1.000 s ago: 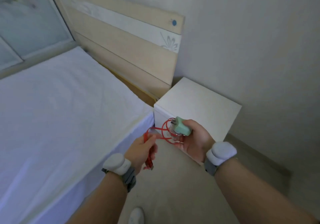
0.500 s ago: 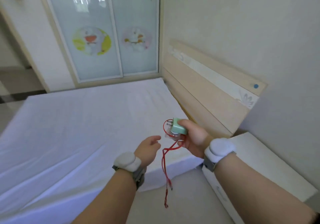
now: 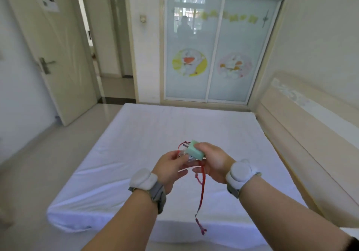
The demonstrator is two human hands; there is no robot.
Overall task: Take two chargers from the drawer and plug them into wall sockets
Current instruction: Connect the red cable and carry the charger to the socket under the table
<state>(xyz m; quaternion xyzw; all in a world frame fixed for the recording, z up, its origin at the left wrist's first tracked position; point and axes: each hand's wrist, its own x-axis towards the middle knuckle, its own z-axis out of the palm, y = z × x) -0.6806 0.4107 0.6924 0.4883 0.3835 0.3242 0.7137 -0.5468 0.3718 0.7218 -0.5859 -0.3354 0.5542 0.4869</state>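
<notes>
A mint-green charger point(image 3: 194, 150) with metal prongs pointing up-left sits in my right hand point(image 3: 212, 161), whose fingers curl round it. Under it is a clear charger point(image 3: 185, 156), partly hidden, which my left hand point(image 3: 171, 166) pinches from the left. A red cable point(image 3: 202, 190) loops around both chargers and hangs down from my hands to a plug end near the bed's front edge. Both hands meet above the bed. No wall socket or drawer shows in the head view.
A white-sheeted bed point(image 3: 136, 153) fills the middle. A wooden headboard point(image 3: 310, 126) runs along the right wall. Sliding glass doors point(image 3: 219, 56) with cartoon stickers stand at the far end. An open door point(image 3: 58, 56) and floor space lie to the left.
The view has swung left from the nightstand and headboard to the whole room. My left hand has come up from below and now pinches the clear charger beside the right hand.
</notes>
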